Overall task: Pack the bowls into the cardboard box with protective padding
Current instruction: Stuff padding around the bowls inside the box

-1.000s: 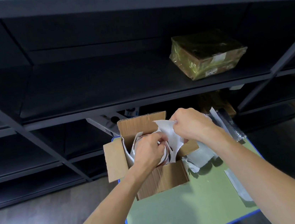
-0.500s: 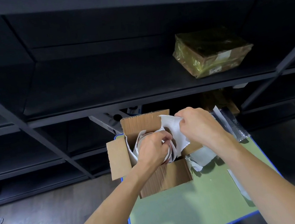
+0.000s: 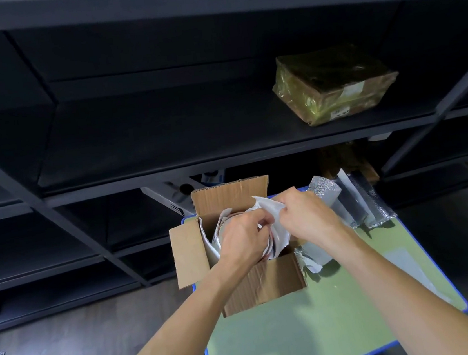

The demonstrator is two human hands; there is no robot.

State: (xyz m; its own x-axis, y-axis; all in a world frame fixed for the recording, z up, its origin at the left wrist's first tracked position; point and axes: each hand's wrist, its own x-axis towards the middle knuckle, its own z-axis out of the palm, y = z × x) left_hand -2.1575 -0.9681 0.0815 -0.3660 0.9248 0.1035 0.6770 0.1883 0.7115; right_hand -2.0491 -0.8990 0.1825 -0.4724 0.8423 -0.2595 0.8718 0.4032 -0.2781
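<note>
Step in hand: padding stage. The cardboard box (image 3: 190,250) sits open at the far-left corner of the green worktop (image 3: 304,331), all flaps up or splayed out. Both hands work inside it.

- R grip (image 3: 308,218): fingers & thumb pinch the top edge of the white padding paper (image 3: 266,207), held above the box's right side.
- L grip (image 3: 243,241): fingers curled down into the box, closed on a fold of the same paper approx. over the bowl.
- Bowl (image 3: 231,214): already in the box. Only a curved rim shows w/ paper around it, plus a few reddish lines under the L grip.

My read: the bowl(s) are in and paper is being tucked over/around them. Not done yet: the paper stands proud of the opening and the flaps are open.

Next move prob. needs the R grip to fold the sheet down & inward while the L grip steadies the bowl. Then fill gaps w/ the crumpled paper (image 3: 313,259) just beside the box, or the foil bubble-wrap roll (image 3: 324,192) behind it.

Hard to tell:
- No. of bowls: hands & paper cover the inside.
- Whether there is padding under the bowl.
- Box's right flap is hidden by the R grip.
- Dark shelving (image 3: 164,144) behind holds a film-wrapped parcel (image 3: 333,85). The lower bays are too dim to read.
</note>
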